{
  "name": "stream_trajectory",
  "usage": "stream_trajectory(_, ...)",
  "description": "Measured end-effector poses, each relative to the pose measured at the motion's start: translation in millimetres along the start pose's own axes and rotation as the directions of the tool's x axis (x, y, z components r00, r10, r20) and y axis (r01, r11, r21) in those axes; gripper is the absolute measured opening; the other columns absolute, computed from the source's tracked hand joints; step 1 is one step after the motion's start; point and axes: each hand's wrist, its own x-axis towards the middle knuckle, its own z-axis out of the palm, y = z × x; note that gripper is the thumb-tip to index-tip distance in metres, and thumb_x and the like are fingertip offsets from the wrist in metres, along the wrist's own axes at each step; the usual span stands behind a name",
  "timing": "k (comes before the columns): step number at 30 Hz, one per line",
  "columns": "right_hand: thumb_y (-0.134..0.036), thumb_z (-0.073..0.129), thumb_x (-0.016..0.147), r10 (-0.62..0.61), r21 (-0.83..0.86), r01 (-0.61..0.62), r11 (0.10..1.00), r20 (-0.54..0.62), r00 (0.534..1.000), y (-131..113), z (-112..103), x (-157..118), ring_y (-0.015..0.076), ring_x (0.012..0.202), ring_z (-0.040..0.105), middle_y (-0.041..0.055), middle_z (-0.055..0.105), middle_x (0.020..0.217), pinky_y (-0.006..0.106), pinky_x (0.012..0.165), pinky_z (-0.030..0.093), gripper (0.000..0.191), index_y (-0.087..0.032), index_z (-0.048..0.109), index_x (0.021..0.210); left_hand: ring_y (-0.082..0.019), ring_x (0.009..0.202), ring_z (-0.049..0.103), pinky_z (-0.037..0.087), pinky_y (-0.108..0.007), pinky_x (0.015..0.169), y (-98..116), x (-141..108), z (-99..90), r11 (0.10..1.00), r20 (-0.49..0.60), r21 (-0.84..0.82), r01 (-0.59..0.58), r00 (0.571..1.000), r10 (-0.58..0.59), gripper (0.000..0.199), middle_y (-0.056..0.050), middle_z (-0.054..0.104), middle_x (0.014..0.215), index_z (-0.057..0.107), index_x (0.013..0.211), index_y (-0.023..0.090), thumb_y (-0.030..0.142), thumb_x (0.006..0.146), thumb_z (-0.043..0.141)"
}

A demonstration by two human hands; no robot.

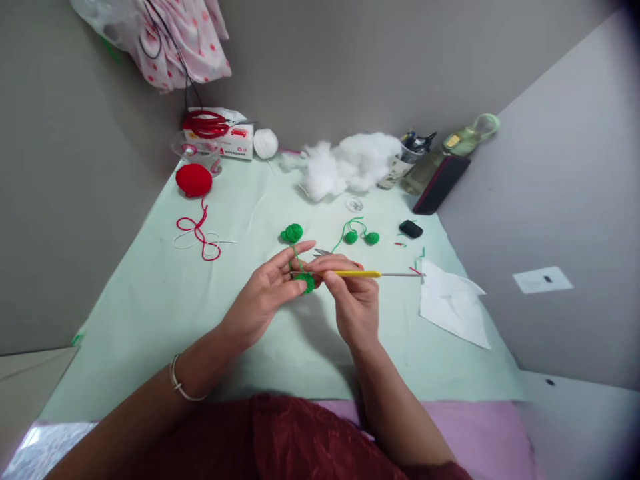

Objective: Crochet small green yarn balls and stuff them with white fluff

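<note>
My left hand [267,290] pinches a small green crochet piece [305,283] between thumb and fingers, its index finger stretched out with green yarn running over it. That strand leads back to a small green yarn ball [292,233] on the table. In my right hand [353,293] is a crochet hook with a yellow handle [365,274], held like a pen, its tip at the green piece. Behind my right fingers lie scissors [323,253], their blades partly showing and their handles mostly hidden. Two little green crocheted balls [361,238] with yarn tails rest just beyond.
Red yarn [194,181] and a white yarn ball [265,143] sit back left, near a box [235,143] with red-handled scissors. White stuffing [345,163], a pen cup [400,167], a bottle [453,150] and a phone [441,186] line the back. White paper [453,300] lies right.
</note>
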Motion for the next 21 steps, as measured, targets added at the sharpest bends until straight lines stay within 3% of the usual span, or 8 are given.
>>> stream_trajectory(4, -0.033, 0.068, 0.095, 0.006, 0.053, -0.005, 0.999, -0.022, 1.0, 1.0, -0.2, -1.7, 0.0189, 0.081, 0.066, 0.0043, 0.073, 0.088, 0.033, 0.068, 0.055, 0.014, -0.026, 0.08, 0.092, -0.016, 0.09, 0.061, 0.045, -0.032, 0.09, 3.1, -0.6, 0.3, 0.999, -0.006, -0.002, 0.033, 0.999, -0.033, 0.057, -0.001, 0.068, 0.094, 0.066, 0.136, 0.024, 0.02, 0.08, 0.078)
stream_trajectory(10, -0.037, 0.071, 0.092, 0.189, 0.294, -0.171, 0.94, -0.033, 0.981, -3.4, -6.8, 4.8, 0.0129, 0.063, 0.06, 0.0014, 0.068, 0.078, 0.029, 0.061, 0.053, 0.017, -0.022, 0.076, 0.085, -0.015, 0.08, 0.054, 0.044, -0.029, 0.077, 7.8, 1.0, -3.0, 0.985, 0.106, -0.092, 0.146, 0.985, -0.136, 0.054, -0.001, 0.063, 0.086, 0.069, 0.133, 0.02, 0.022, 0.079, 0.074)
stream_trajectory(14, -0.039, 0.073, 0.09, 0.283, 0.387, -0.254, 0.887, -0.021, 0.959, -5.2, -9.4, 10.1, 0.0111, 0.059, 0.055, -0.0009, 0.062, 0.069, 0.025, 0.056, 0.05, 0.02, -0.021, 0.073, 0.08, -0.012, 0.07, 0.048, 0.043, -0.027, 0.071, 6.4, 1.9, -3.2, 0.983, 0.162, -0.125, 0.137, 0.98, -0.116, 0.045, -0.001, 0.059, 0.079, 0.075, 0.123, 0.015, 0.022, 0.079, 0.07)
stream_trajectory(17, -0.039, 0.07, 0.092, 0.271, 0.381, -0.259, 0.887, 0.021, 0.962, -0.7, -8.1, 9.1, 0.0119, 0.061, 0.056, -0.0009, 0.062, 0.071, 0.025, 0.057, 0.049, 0.02, -0.022, 0.072, 0.082, -0.014, 0.08, 0.056, 0.047, -0.028, 0.08, 2.4, 0.0, -2.1, 0.996, 0.098, -0.053, 0.067, 0.993, -0.061, 0.043, -0.002, 0.064, 0.086, 0.075, 0.124, 0.02, 0.021, 0.082, 0.071)
stream_trajectory(21, -0.036, 0.069, 0.094, 0.144, 0.2, -0.144, 0.969, 0.011, 0.989, 6.3, -4.9, 2.4, 0.0142, 0.072, 0.061, 0.0018, 0.07, 0.086, 0.029, 0.068, 0.051, 0.015, -0.023, 0.075, 0.089, -0.021, 0.107, 0.065, 0.047, -0.035, 0.101, -3.0, -3.2, 0.0, 0.997, 0.028, 0.073, -0.03, 0.999, 0.028, 0.043, -0.004, 0.072, 0.107, 0.072, 0.127, 0.026, 0.021, 0.084, 0.077)
